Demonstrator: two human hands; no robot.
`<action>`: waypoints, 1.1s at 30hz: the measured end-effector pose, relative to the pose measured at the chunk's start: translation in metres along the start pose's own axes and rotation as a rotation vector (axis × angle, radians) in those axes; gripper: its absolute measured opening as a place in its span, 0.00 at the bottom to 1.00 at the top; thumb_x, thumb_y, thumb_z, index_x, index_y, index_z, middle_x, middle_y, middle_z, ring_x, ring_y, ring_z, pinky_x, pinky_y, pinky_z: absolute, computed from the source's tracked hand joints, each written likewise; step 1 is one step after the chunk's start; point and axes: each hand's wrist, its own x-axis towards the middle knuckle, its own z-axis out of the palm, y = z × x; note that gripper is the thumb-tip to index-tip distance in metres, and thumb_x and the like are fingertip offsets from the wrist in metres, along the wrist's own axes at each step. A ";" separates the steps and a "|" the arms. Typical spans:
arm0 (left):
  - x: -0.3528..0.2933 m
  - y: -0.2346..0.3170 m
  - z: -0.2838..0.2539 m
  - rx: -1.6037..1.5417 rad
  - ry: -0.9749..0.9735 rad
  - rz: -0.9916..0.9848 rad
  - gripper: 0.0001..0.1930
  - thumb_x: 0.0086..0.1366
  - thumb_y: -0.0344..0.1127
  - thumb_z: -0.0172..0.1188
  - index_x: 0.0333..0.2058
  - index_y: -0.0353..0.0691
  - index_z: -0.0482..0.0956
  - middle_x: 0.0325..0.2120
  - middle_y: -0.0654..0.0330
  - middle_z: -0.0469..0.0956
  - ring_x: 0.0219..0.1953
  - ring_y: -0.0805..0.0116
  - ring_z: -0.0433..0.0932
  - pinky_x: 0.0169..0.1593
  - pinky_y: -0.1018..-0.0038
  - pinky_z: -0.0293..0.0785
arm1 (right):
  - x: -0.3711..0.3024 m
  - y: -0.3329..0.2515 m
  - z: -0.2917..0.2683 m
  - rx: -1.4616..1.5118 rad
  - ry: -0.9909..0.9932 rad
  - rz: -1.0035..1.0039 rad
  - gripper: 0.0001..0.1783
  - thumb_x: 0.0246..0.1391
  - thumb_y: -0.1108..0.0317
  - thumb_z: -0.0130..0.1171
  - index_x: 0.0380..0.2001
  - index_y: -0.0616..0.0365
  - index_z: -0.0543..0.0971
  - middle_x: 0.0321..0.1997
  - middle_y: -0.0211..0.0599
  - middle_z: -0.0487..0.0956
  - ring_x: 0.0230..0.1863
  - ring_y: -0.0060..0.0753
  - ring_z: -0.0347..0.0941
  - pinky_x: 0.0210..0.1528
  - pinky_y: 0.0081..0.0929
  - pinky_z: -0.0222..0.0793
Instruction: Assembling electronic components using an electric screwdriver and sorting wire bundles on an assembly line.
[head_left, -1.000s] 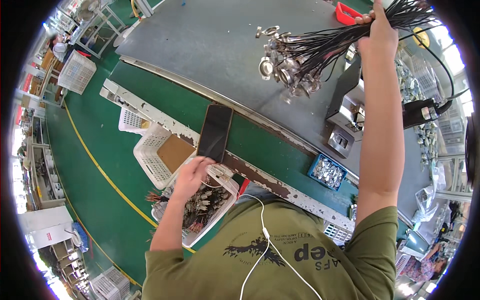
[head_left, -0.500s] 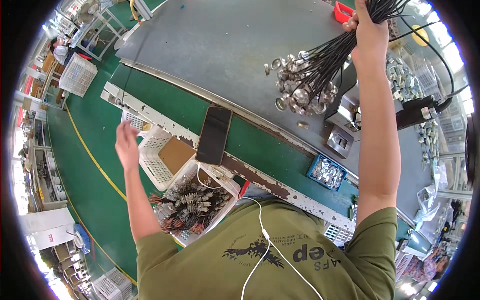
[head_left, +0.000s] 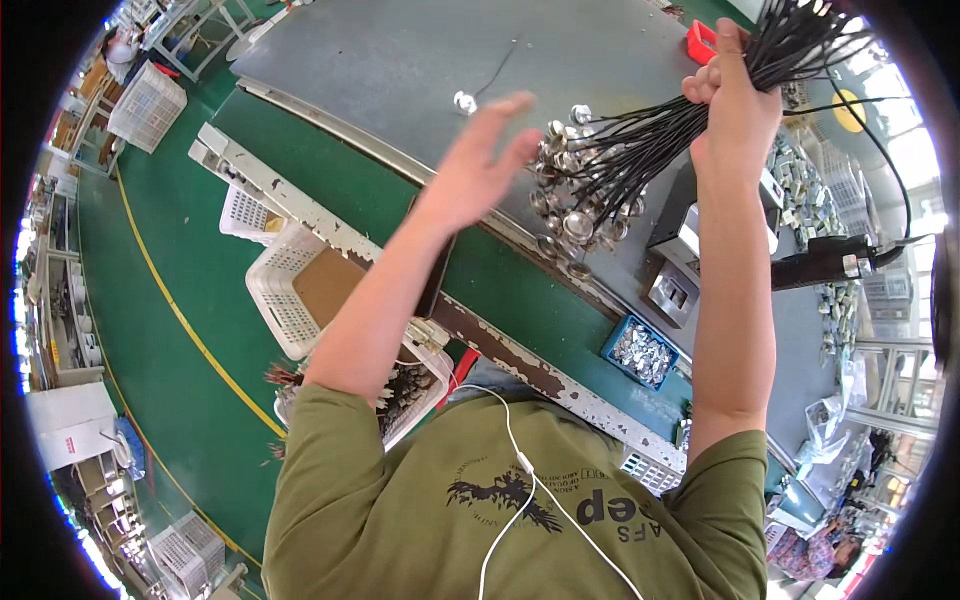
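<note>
My right hand is closed around a bundle of thin black cables, held over the grey tabletop. Shiny round metal caps hang at the bundle's left end; the loose ends fan out above my fist. My left hand, slightly blurred, reaches over the table's near edge with thumb and index finger spread and nothing visible between them. Just beyond its fingers, a single black cable with a round metal cap lies on the tabletop. A dark phone is mostly hidden under my left forearm.
A blue tray of small metal parts sits on the green ledge near a metal fixture. White plastic baskets stand below left, one holding wired parts. A red bin is at the far edge; metal parts are heaped at right.
My left hand has swung from the far left, over the baskets, rightward to the tabletop near the caps. A single cable now lies beyond it. My right hand still grips the bundle, slightly lower.
</note>
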 end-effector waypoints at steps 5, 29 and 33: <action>-0.021 0.020 0.037 -1.314 0.073 -0.437 0.34 0.69 0.61 0.46 0.65 0.45 0.58 0.63 0.58 0.62 0.64 0.60 0.62 0.66 0.64 0.60 | 0.006 -0.007 0.004 0.150 -0.026 0.056 0.09 0.58 0.68 0.62 0.29 0.60 0.73 0.17 0.23 0.62 0.18 0.18 0.56 0.25 0.20 0.60; 0.116 -0.115 0.041 0.402 -0.130 -0.333 0.15 0.64 0.46 0.55 0.40 0.40 0.75 0.34 0.56 0.81 0.41 0.59 0.79 0.46 0.61 0.73 | -0.015 0.053 -0.021 -0.138 -0.260 0.238 0.07 0.56 0.72 0.59 0.37 0.62 0.75 0.13 0.26 0.68 0.12 0.20 0.63 0.17 0.20 0.56; 0.103 -0.049 0.025 -0.483 -0.191 -0.475 0.13 0.69 0.44 0.52 0.44 0.41 0.71 0.34 0.59 0.79 0.34 0.69 0.76 0.40 0.71 0.73 | -0.016 0.050 -0.025 -0.080 -0.203 0.270 0.07 0.55 0.74 0.59 0.37 0.63 0.75 0.13 0.26 0.67 0.11 0.19 0.61 0.15 0.20 0.52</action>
